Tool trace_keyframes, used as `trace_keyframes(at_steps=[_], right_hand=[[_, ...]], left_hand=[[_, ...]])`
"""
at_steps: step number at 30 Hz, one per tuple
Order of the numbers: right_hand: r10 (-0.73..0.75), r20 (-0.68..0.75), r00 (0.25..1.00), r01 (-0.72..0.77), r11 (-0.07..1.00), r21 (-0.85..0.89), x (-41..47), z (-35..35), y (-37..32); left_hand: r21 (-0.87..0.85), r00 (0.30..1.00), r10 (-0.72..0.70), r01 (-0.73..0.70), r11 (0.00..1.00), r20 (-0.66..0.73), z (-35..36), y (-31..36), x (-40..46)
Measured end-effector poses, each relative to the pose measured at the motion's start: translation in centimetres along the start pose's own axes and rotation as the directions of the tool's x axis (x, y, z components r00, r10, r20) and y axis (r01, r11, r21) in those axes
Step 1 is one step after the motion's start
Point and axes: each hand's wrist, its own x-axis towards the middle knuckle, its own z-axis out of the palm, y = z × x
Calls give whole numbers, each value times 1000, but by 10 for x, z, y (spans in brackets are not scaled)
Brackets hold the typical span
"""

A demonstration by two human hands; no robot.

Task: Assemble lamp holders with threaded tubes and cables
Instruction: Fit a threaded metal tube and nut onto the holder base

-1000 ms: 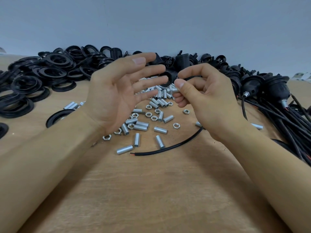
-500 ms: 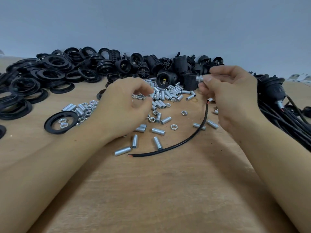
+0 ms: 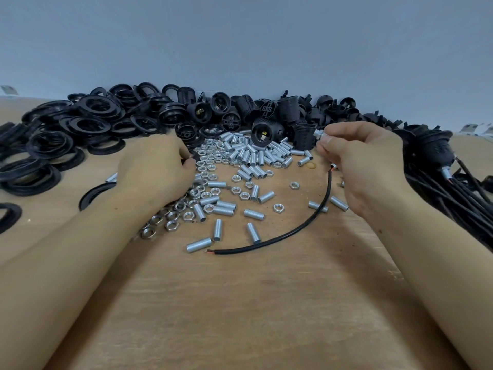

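Two bare forearms enter from the lower corners of the frame. No sleeves, cuffs or gloves anywhere in view. Left hand (image 3: 157, 169): uncovered; no ring, watch or band at the wrist. Right hand (image 3: 365, 161): uncovered likewise; short, unpainted nails show on the thumb and forefinger. Small dark specks on the left forearm, too small to identify.

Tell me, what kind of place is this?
Probably a small workshop bench for assembling lamps by hand: heaps of black lamp holders, loose threaded tubes and nuts, and bundled cables on a wooden table.
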Motion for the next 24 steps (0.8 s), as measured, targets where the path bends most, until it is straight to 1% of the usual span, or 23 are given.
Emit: trace_keyframes(at_steps=[4, 7, 9, 12, 15, 17, 18, 20, 22, 24], right_hand=[[-41, 34, 999, 42, 998, -44, -1, 1, 1], [-21, 58, 998, 21, 1000, -5, -1, 3, 3], [-5, 73, 997, 4, 1000, 11, -2, 5, 3], [-5, 99, 995, 4, 1000, 8, -3, 5, 3], [-1, 114, 994, 2, 1000, -13, -4, 6, 4], [3, 124, 992, -1, 1000, -15, -5, 8, 5], [3, 128, 992, -1, 1000, -16, -6, 8, 5], [3, 133, 991, 0, 1000, -22, -6, 8, 6], [1, 130, 992, 2, 1000, -22, -6, 7, 5], [-3, 123, 992, 5, 1000, -19, -4, 6, 5]], left_hand=[[16, 1000, -6, 6, 1000, -14, 1, -1, 1], [-24, 997, 42, -44, 999, -64, 5, 1, 2], [-20, 997, 54, -55, 998, -58, 9, 2, 4], [-21, 998, 58, -58, 998, 21, 15, -3, 10], [-63, 982, 125, -117, 991, 142, 19, -5, 14], [-66, 969, 141, -130, 989, 205, 20, -6, 15], [-81, 972, 129, -115, 990, 197, 20, -7, 15], [-134, 988, 108, -93, 987, 110, 19, -8, 14], [-194, 993, 114, -108, 975, 19, 18, -7, 14], [-225, 992, 127, -129, 966, -23, 17, -5, 14]])
